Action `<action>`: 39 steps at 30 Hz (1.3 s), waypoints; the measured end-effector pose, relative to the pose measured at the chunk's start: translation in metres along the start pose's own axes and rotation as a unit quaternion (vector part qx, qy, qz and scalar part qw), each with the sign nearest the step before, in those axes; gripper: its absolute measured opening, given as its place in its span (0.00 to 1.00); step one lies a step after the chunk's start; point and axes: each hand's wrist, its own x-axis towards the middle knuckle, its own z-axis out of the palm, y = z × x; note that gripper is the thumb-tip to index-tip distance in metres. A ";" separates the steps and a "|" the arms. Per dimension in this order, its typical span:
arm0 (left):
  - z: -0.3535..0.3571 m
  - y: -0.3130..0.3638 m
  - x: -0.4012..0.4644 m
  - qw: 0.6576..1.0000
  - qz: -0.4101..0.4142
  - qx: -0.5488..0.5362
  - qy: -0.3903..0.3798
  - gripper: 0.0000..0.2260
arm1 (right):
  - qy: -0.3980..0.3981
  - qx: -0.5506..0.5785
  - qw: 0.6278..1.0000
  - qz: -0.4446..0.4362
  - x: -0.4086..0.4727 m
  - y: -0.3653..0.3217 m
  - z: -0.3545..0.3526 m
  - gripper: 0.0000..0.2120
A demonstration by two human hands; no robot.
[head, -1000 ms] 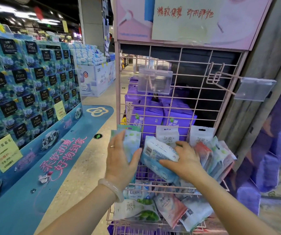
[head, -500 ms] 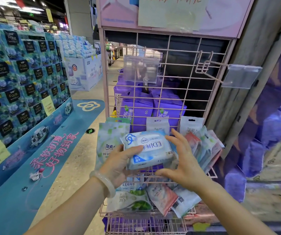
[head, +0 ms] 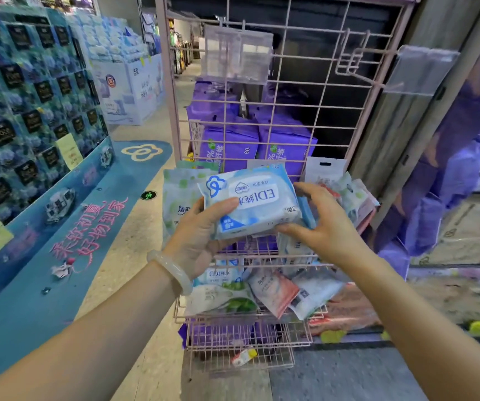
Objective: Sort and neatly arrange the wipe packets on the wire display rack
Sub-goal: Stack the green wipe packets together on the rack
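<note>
A blue and white wipe packet (head: 254,198) marked EDI is held face up in front of the pink wire display rack (head: 296,91). My left hand (head: 201,235) grips its left end, thumb on top. My right hand (head: 319,224) holds its right end from below and the side. Behind it, green and white packets (head: 179,204) stand in the upper basket at left and several mixed packets (head: 351,195) lean at right. The lower basket (head: 250,316) holds loose packets lying askew: a green one (head: 221,299), a pink one (head: 276,290), a white one (head: 314,290).
Purple boxes (head: 227,140) are stacked behind the rack grid. Two clear label holders (head: 237,55) jut from hooks high on the rack. A blue display of tissue packs (head: 30,91) stands at left, with tan floor (head: 134,227) between. A bottom wire basket (head: 241,351) holds one small item.
The blue and white packet came up out of the upper basket and turned face up, now held by both hands. The view has tilted down and closer to the rack.
</note>
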 end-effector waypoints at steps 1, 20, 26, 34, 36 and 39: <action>-0.002 0.000 -0.001 1.000 -0.001 -0.003 0.000 0.31 | -0.020 -0.026 0.999 0.012 -0.001 0.004 0.000 0.40; -0.068 -0.080 -0.050 0.972 -0.173 0.148 -0.059 0.27 | 0.119 -0.054 0.986 -0.100 -0.105 0.018 0.058 0.09; -0.102 -0.130 -0.049 0.960 -0.227 0.154 0.055 0.15 | -0.011 -0.131 0.991 -0.026 -0.141 0.050 0.103 0.13; -0.139 -0.155 -0.048 0.958 -0.229 0.124 0.121 0.15 | -0.028 -0.110 0.993 0.037 -0.147 0.071 0.144 0.19; -0.146 -0.157 -0.049 0.959 -0.224 0.120 0.126 0.14 | -0.049 -0.104 0.992 0.046 -0.140 0.079 0.154 0.16; -0.155 -0.158 -0.050 0.958 -0.222 0.115 0.138 0.19 | -0.087 -0.107 0.989 0.051 -0.124 0.090 0.166 0.10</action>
